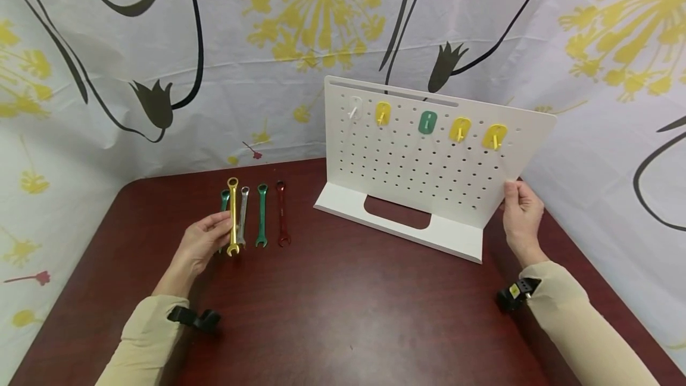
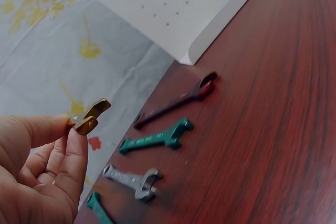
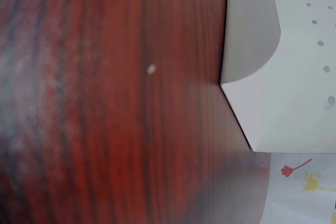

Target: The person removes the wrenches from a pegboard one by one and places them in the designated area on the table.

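My left hand (image 1: 200, 242) pinches a gold combination wrench (image 1: 233, 219) between thumb and fingers, raised above the table with its open end toward me. Under and beside that hand lie a green wrench (image 1: 224, 195), partly hidden, and a silver wrench (image 1: 243, 216). Farther right are another green wrench (image 1: 262, 213) and a red wrench (image 1: 282, 213). My right hand (image 1: 522, 216) grips the right edge of a white pegboard stand (image 1: 439, 153), thumb in front and the other fingers hidden behind. In the right wrist view the hand is out of sight.
Along the board's upper part sit a white hook (image 1: 355, 108), a green hook (image 1: 427, 123) and several yellow hooks (image 1: 460, 130). The stand's base has a cut-out. A dark red table (image 1: 343, 314) lies beneath everything, and patterned cloth (image 1: 225, 94) hangs behind.
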The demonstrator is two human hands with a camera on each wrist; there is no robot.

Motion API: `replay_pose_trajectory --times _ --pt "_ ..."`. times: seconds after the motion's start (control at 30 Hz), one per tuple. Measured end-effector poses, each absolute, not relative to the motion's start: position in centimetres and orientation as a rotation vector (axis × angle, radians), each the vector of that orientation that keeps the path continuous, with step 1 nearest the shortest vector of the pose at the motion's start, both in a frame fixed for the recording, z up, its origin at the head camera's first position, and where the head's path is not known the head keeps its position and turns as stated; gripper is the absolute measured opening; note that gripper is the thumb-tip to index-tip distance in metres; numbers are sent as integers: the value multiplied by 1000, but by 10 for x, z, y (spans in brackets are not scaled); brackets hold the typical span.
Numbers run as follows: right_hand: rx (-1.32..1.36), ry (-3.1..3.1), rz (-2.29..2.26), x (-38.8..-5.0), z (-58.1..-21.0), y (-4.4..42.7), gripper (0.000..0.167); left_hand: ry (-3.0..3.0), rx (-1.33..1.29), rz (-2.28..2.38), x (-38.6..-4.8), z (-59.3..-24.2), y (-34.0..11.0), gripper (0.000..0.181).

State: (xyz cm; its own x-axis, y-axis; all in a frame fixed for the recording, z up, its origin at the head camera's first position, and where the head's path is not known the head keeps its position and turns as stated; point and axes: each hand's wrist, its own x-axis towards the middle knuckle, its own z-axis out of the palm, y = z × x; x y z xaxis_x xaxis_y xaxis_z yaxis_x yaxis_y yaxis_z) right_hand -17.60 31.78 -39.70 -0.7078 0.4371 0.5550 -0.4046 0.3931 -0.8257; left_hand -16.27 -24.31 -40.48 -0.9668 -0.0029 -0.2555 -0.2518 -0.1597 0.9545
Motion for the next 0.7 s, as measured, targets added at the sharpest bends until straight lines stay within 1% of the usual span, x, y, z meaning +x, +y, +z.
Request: replay_pose_trajectory --times 0.33,0.7 --pt "-26 -1889 1414 -176 -398 318 32 1897 -341 2303 -165 -409 -263 17" --pt "-45 -1921 1359 -173 -394 315 33 1915 -399 2302 -167 -415 -281 20"
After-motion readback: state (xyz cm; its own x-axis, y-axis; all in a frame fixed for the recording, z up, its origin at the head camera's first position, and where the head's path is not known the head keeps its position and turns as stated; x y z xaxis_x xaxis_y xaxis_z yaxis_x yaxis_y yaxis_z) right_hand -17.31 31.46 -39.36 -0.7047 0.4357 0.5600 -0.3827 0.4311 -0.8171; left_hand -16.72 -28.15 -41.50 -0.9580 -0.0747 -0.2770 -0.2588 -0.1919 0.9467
